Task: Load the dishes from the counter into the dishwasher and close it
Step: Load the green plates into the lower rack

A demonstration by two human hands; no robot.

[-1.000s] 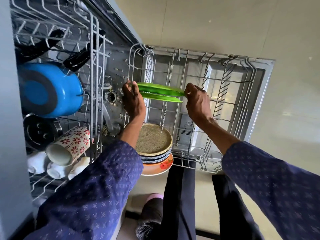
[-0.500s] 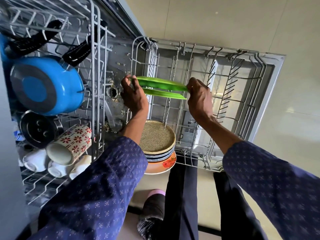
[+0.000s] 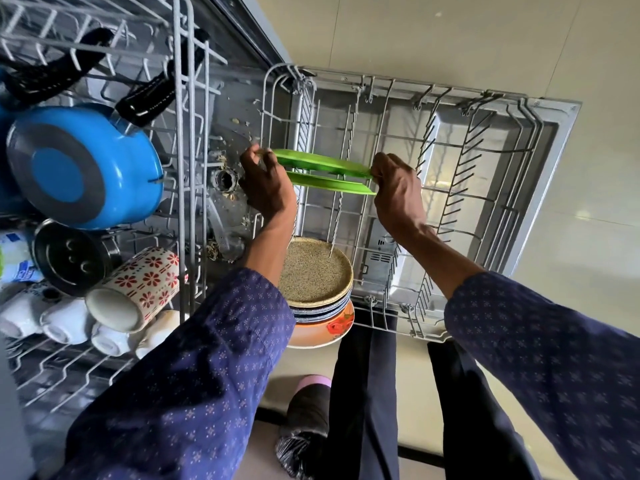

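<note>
Two green plates (image 3: 322,173) stand on edge over the pulled-out lower rack (image 3: 450,202) of the open dishwasher. My left hand (image 3: 268,187) grips their left rims and my right hand (image 3: 398,188) grips their right rims. The plates sit one behind the other with a small gap between them, among the rack's tines. At the rack's near left corner stand a speckled tan plate (image 3: 313,271), blue-rimmed plates and an orange flowered plate (image 3: 325,329), stacked close together.
The upper rack (image 3: 180,133) at left carries a blue pot (image 3: 83,168), a steel vessel (image 3: 72,256), a red-flowered mug (image 3: 138,289) and several white cups (image 3: 65,320). The open dishwasher door (image 3: 554,161) lies under the lower rack. My legs and feet stand on the tiled floor below.
Both hands and the two green plates have held nearly the same place in the rack. The view has shifted slightly.
</note>
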